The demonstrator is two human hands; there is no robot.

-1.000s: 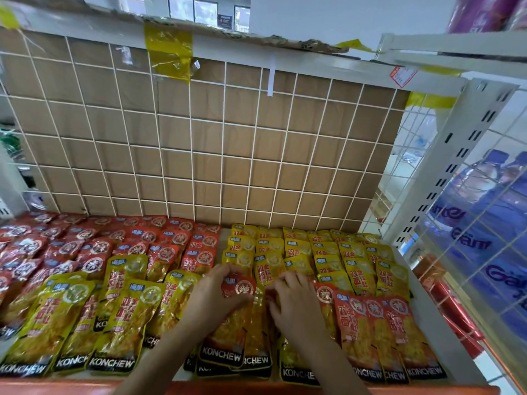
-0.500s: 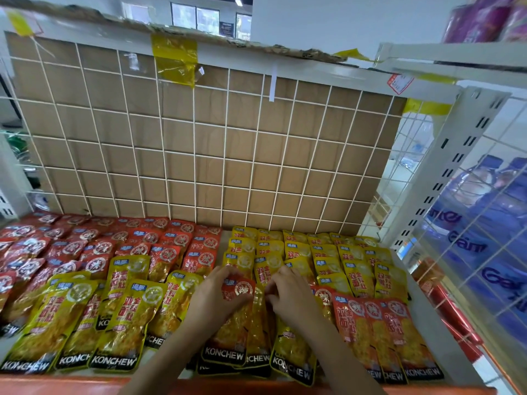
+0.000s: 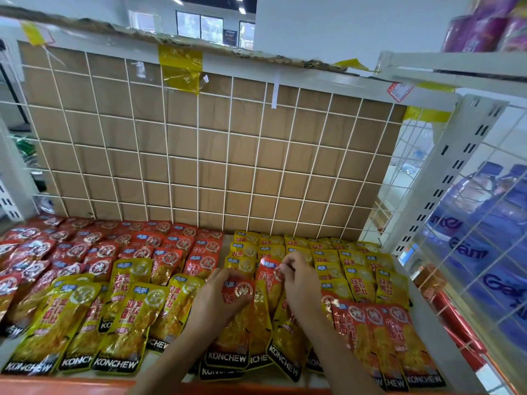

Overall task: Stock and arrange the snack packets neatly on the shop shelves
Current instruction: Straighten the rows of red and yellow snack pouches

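Shelf (image 3: 166, 362) is carrying three packet kinds. All-red packets (image 3: 94, 252) and yellow packets (image 3: 128, 317) are overlapping past counting. Red-topped packets (image 3: 379, 332): three lying front right, at least two more showing under two hands, left hand (image 3: 222, 300) and right hand (image 3: 299, 286). Blue bottles (image 3: 490, 195): two showing.

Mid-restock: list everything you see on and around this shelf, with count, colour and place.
red packets: many, red, back left of shelf
large yellow packets: several, yellow, front left
small yellow packets: many, yellow, back right
red-topped packets: three showing, red over yellow, front right
gridded cardboard panel: one, brown behind white wire, back wall
yellow tape: several pieces, yellow, along the panel's top edge
water bottles: count unclear, blue, right, behind mesh
purple packs: count unclear, purple, upper right shelf
left hand: grips the top of the middle packet, front centre
right hand: pinches the top of the tilted packet beside it
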